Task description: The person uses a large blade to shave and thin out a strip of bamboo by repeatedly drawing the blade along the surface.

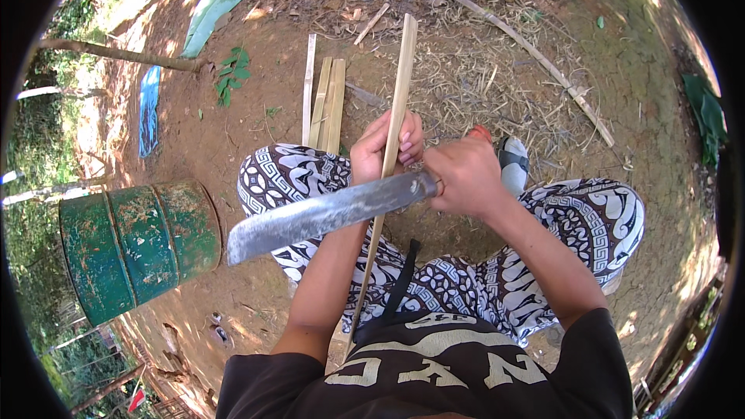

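Observation:
My left hand (382, 146) is closed around a long, pale bamboo strip (402, 70). The strip stands lengthwise before me, its far end beyond the hand and its near end down by my shirt. In my right hand (466, 174) is the handle of a machete (330, 213), the fingers wrapped round it. Its broad grey blade points left, passing over the strip and my left forearm; whether it touches the strip I cannot tell. A red-orange end shows just past the right fist. More split bamboo strips (334, 105) lie on the ground beyond my left knee.
A rusty green drum (140, 244) lies to the left. Shavings (481, 85) litter the soil ahead, with a long thin pole (535, 54) across them. Farther left are a blue bundle of strands (149, 112), a stick (116, 53) and a large leaf (221, 0). My sandalled foot (514, 167) is near the right hand.

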A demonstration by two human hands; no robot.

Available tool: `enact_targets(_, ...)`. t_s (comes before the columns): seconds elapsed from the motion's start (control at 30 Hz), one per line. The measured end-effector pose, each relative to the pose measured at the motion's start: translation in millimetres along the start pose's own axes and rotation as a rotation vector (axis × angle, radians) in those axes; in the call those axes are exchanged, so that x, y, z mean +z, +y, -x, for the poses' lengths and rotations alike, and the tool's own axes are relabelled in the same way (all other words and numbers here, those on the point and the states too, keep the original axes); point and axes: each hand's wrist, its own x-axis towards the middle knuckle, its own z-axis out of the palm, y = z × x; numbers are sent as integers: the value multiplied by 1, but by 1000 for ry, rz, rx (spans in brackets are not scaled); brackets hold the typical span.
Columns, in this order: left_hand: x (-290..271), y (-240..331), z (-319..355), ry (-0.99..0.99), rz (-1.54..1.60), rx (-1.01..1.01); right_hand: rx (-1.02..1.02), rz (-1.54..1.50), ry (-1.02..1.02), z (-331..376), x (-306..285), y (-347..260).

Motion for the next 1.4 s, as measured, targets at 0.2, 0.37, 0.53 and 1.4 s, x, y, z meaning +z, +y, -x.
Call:
enact_targets(0.2,7,-4,0,64,-86,48,36,49,-83,5,8,-12)
enact_targets(0.37,9,-2,3,78,-180,16,112,102,-120,1,2,-7)
enact_targets(0.53,7,-21,6,284,-365,137,156,153,-67,-6,-6,10)
enact_targets(1.4,13,7,2,334,-586,151,13,-45,57,9,0,1)
